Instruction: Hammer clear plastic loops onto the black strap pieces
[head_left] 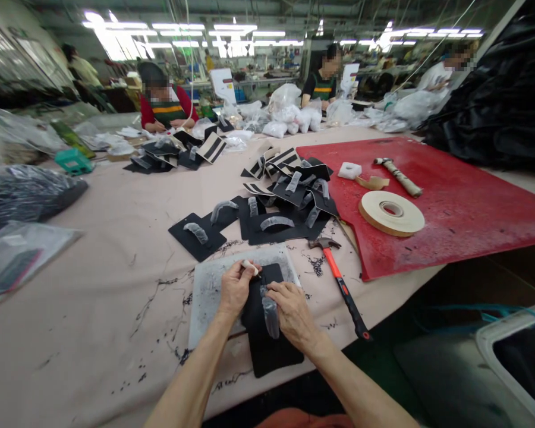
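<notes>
A black flat piece (267, 342) lies on a white cutting board (207, 291) at the table's near edge. My left hand (235, 288) grips a small pale-handled tool (251, 267) whose tip meets the black piece's top edge. My right hand (294, 312) presses down on the piece, fingers on a clear plastic strip (271, 315) stuck to it.
A hammer with an orange and black handle (344, 289) lies right of the board. Several black pieces with clear strips (267, 217) are spread beyond. A red mat (450, 208) holds a tape roll (391, 212) and a second hammer (399, 176). People work at the far end.
</notes>
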Demonstrator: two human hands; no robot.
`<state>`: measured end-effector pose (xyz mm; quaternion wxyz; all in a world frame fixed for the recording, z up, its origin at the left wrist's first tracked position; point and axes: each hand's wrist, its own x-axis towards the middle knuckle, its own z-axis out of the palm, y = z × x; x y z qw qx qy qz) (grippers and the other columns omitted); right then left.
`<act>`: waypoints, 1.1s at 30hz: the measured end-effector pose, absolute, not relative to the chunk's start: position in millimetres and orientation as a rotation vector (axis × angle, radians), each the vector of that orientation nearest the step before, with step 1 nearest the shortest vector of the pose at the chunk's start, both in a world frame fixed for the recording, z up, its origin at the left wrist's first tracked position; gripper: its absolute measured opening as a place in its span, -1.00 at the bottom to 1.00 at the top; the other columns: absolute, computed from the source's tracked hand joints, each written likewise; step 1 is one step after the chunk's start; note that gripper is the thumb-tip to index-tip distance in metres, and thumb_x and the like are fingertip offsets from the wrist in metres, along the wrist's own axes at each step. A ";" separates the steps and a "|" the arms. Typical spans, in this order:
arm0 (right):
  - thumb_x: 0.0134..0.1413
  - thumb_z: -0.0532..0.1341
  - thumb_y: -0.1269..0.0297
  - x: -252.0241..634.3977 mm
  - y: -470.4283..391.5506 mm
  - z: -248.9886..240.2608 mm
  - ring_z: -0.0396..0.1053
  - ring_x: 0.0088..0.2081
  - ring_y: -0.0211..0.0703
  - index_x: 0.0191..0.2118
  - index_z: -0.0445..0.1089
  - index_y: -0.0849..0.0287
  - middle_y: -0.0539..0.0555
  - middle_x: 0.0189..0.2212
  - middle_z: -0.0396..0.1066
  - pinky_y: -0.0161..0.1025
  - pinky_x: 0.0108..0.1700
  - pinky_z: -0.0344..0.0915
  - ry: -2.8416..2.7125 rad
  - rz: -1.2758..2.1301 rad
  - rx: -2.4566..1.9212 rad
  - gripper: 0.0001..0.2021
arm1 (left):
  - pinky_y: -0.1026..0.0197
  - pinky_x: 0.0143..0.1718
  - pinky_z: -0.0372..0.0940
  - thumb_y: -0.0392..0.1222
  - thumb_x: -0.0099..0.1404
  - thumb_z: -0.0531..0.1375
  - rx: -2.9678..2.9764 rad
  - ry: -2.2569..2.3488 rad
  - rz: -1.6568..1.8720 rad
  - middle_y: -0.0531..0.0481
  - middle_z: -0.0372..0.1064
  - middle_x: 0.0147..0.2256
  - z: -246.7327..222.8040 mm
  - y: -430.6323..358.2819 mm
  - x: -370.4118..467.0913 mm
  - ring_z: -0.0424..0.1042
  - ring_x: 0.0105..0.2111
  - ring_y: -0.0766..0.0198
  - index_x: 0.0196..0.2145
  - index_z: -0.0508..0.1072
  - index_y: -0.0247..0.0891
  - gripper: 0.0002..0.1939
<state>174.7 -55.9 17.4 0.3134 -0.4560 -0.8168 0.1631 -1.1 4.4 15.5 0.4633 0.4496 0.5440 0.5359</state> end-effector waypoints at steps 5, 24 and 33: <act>0.30 0.11 0.56 174.1 -57.0 23.5 0.29 0.00 -0.04 -0.05 0.43 0.06 0.03 0.05 0.44 -0.09 0.01 0.18 -2.117 0.453 -1.224 -0.73 | 0.09 -0.16 0.47 0.10 0.26 0.26 1.145 1.311 1.295 -0.11 0.60 -0.29 9.4 4.0 -5.8 0.60 -0.25 0.08 -0.20 0.49 -0.25 -0.65; 0.29 0.10 0.53 165.0 -63.9 20.6 0.28 0.06 0.01 -0.02 0.45 0.04 0.04 0.10 0.42 -0.02 0.04 0.17 -2.093 0.439 -1.372 -0.69 | 0.19 -0.20 0.42 -0.02 0.30 0.22 1.379 1.422 1.216 -0.05 0.60 -0.30 16.5 -4.5 1.6 0.56 -0.28 0.16 -0.28 0.53 -0.20 -0.79; 0.26 0.08 0.45 236.2 -44.2 36.6 0.30 0.09 0.11 0.07 0.40 0.23 0.26 0.07 0.40 0.06 0.16 0.23 -1.921 0.258 -1.610 -0.69 | 0.19 -0.18 0.38 -0.11 0.35 0.17 1.623 1.432 1.169 0.00 0.59 -0.28 18.9 -7.2 3.3 0.55 -0.27 0.18 -0.27 0.52 -0.16 -0.85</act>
